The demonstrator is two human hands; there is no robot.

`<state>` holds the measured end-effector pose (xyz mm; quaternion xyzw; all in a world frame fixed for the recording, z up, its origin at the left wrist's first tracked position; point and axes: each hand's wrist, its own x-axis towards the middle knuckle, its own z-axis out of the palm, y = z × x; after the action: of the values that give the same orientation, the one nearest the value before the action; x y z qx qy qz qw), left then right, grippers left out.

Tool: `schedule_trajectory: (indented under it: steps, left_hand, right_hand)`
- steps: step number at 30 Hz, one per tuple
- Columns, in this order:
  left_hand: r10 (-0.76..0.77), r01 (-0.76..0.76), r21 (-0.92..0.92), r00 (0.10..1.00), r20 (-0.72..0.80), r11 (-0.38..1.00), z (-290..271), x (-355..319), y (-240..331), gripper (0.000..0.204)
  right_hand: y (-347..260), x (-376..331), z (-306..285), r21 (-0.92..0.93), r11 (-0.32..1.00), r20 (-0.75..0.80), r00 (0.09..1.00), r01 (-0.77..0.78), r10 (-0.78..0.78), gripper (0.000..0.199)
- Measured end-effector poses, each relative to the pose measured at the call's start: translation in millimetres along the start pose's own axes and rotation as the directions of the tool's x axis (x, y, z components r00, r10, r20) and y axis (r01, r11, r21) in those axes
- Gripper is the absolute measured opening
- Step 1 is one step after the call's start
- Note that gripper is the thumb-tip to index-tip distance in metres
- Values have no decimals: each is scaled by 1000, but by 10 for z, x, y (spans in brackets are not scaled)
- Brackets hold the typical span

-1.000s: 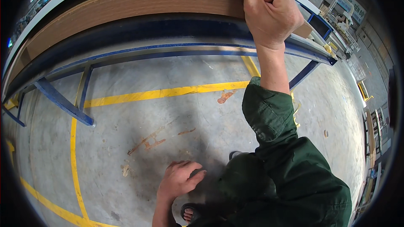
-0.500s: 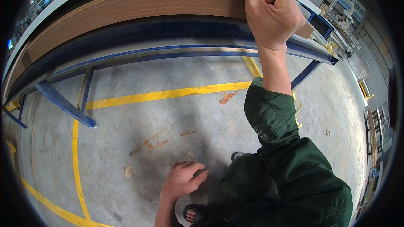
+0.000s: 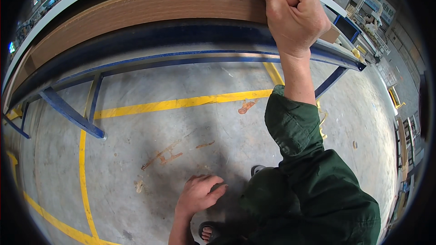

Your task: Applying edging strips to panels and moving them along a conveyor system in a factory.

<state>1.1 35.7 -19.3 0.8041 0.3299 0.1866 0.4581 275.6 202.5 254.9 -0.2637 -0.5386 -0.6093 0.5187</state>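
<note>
- The right hand (image 3: 297, 18) is bending its fingers with the thumb out; whether it is gripping the wood-grain board (image 3: 150, 9) I cannot tell.
- The board is stretching leftward from this nearer hand, its long axis running across the view above the blue frame (image 3: 181, 34).
- The left hand (image 3: 200, 195) is hanging half-open, well apart.

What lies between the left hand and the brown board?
In the head view, going up from the left hand to the brown board: stained floor, a yellow line, the blue frame.
</note>
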Motion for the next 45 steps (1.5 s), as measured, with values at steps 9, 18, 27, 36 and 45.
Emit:
schedule_trajectory:
  steps: [9, 18, 27, 36, 45]
  left_hand:
    - [-11, 10, -36, 1000, -4, 999, 6, 17, 27, 25]
    - [-11, 11, -29, 1000, 9, 1000, 7, 37, 11, 23]
    - [-50, 51, -33, 999, 16, 998, 3, 30, 4, 26]
    - [-7, 7, -31, 1000, 9, 999, 39, 34, -64, 23]
    - [-29, 30, -55, 999, 20, 998, 26, 63, -39, 25]
  right_hand:
    - [-249, 159, -100, 51, 986, 77, 985, -156, 152, 63]
    - [-43, 40, -31, 17, 997, 48, 996, -73, 72, 61]
    - [18, -19, 11, -5, 1000, -2, 1000, 13, -13, 62]
    - [-207, 104, -70, 33, 995, 50, 994, -99, 97, 62]
    - [-283, 172, -112, 79, 974, 114, 973, -210, 201, 62]
